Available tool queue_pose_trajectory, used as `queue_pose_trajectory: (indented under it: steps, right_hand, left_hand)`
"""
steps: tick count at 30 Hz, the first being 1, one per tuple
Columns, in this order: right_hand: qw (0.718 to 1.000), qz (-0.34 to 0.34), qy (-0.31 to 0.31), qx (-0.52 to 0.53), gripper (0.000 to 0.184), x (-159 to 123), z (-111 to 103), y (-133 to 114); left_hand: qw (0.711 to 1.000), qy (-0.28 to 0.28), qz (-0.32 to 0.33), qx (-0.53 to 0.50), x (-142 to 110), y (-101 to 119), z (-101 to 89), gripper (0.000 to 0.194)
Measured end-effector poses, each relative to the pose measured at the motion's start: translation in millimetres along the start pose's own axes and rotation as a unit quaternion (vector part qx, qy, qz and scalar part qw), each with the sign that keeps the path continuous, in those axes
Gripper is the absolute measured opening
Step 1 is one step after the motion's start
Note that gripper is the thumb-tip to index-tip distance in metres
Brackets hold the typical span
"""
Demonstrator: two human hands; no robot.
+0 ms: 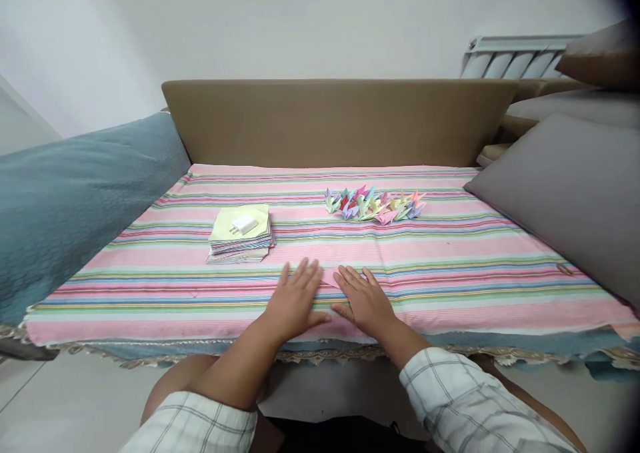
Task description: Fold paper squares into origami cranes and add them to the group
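A small piece of pink paper [330, 278] lies on the striped cloth [165, 266] between my two hands, partly covered by them. My left hand [295, 300] is spread flat at the paper's left side, its fingertips slightly blurred. From the right, my right hand [365, 298] lies flat with fingers outstretched over the paper's right part. How the paper is folded beneath the hands is hidden. Beyond the left hand stands a stack of square paper sheets [240, 250], a yellow one on top, with a white plug adapter [244, 224] resting on it.
Several folded paper cranes [375, 206] in many colours sit in a cluster farther back. Around the cloth are a brown sofa backrest [335, 123], a blue-covered armrest [90, 200] at left and grey cushions [565, 206] at right. A small brownish object [565, 270] lies near the cushion.
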State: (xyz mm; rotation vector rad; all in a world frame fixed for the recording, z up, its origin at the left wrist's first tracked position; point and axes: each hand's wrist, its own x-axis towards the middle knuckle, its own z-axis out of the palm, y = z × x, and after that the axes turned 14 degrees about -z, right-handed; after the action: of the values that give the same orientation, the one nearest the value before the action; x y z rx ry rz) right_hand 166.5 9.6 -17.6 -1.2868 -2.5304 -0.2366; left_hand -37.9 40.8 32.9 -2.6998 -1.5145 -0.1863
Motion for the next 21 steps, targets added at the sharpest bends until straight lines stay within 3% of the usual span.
queue_pose_trajectory:
  steps: [2, 3, 8, 15, 21]
  right_hand:
    - [1.000, 0.005, 0.003, -0.003, 0.064, 0, 1, -1]
    - [1.000, 0.007, 0.005, -0.005, 0.063, 0, 1, -1]
    - [1.000, 0.010, 0.016, -0.011, 0.057, 0, -2, -2]
    - [1.000, 0.011, 0.014, -0.013, 0.055, -3, -1, -3]
    - [0.998, 0.061, 0.017, -0.018, 0.060, -18, 2, 0]
  left_hand:
    - [0.996, -0.011, 0.089, -0.013, 0, 8, 7.2, 0.091]
    - [0.995, -0.020, 0.101, -0.017, 1, 11, 11.2, 0.091]
    - [0.994, -0.052, 0.092, -0.021, 2, 13, 22.1, 0.086]
    - [0.994, -0.071, 0.084, -0.013, 5, 14, 18.5, 0.084]
    - [0.994, -0.083, 0.065, -0.005, 6, 20, 12.7, 0.080]
